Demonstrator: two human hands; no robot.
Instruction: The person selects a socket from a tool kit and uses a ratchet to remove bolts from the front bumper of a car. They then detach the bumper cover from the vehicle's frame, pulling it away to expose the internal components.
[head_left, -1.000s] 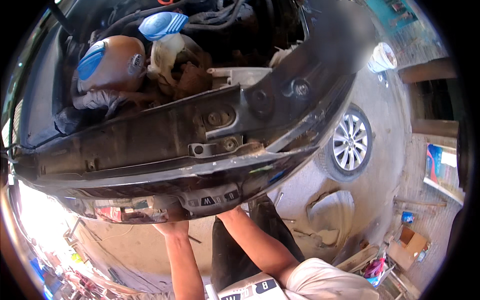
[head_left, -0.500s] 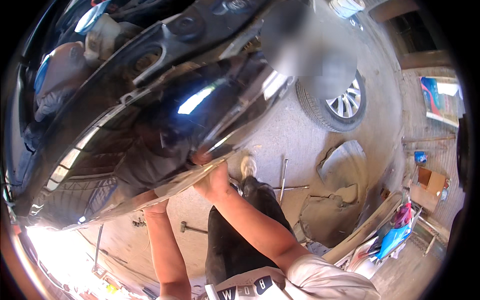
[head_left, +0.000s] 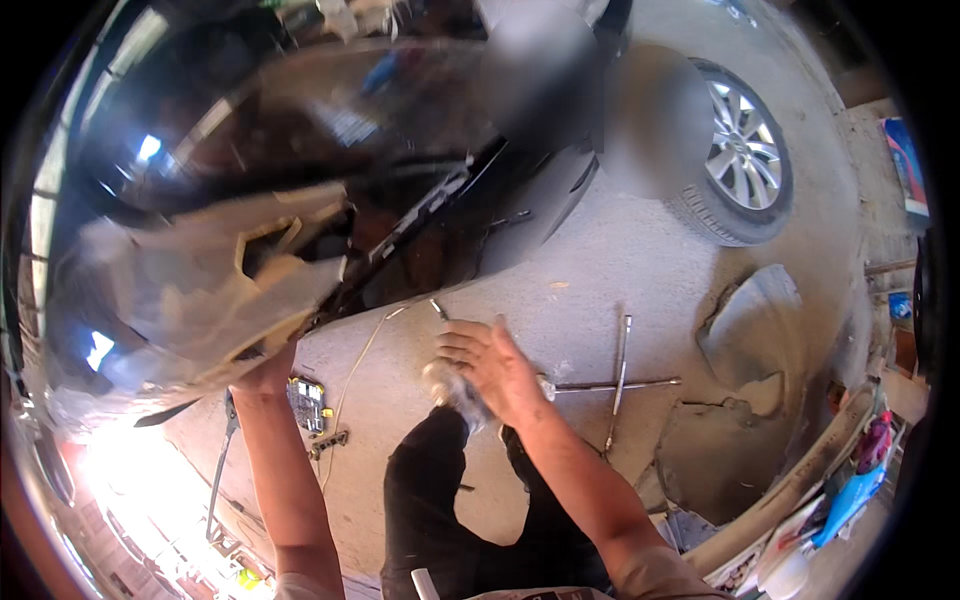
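Note:
A glossy black car bumper [head_left: 430, 240] spans the upper left, with a pale, translucent-looking section [head_left: 190, 270] and a dark cut-out at its near end. My left hand [head_left: 268, 375] is up at its lower edge, gripping there, its fingertips hidden by the part. Away from the bumper, my right hand [head_left: 495, 370] is held over the floor with its fingers stretched out and nothing in them. Just beyond those fingers is the tip of a thin cable [head_left: 437, 308].
A cross-shaped wheel wrench [head_left: 618, 385] lies on the floor to the right, near dark curved liner pieces [head_left: 720, 450]. Farther off is a wheel [head_left: 745, 150]. A black-and-yellow box [head_left: 308, 405] sits by my left forearm. Blurred patches cover the top middle.
My right hand has left the bumper's edge and opened. My left hand stays at the edge. The view has shifted, and the bumper's pale section now shows.

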